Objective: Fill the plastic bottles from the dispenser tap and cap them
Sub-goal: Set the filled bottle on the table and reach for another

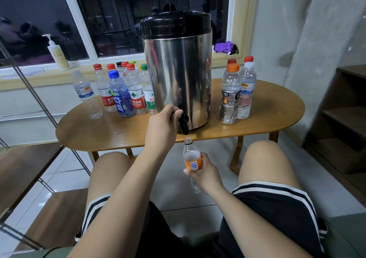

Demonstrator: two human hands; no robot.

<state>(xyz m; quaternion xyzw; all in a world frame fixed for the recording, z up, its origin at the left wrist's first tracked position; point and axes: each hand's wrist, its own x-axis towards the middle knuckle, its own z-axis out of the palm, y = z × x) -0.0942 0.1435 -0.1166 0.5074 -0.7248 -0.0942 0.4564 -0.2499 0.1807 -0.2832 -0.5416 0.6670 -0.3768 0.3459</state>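
Note:
A steel dispenser (178,75) with a black lid stands on the oval wooden table (277,117). Its black tap (183,124) juts over the table's front edge. My left hand (162,128) grips the tap's lever. Directly under the spout, my right hand (204,170) holds an uncapped clear bottle with an orange label (191,156), its open mouth just below the tap. Several capped bottles (120,93) stand left of the dispenser. More capped bottles (236,91) stand to its right.
A pump bottle (57,53) and a purple cloth (224,46) sit on the windowsill behind the table. A dark wooden shelf (340,115) stands at the right. My bare knees sit close to the table's front edge, above a tiled floor.

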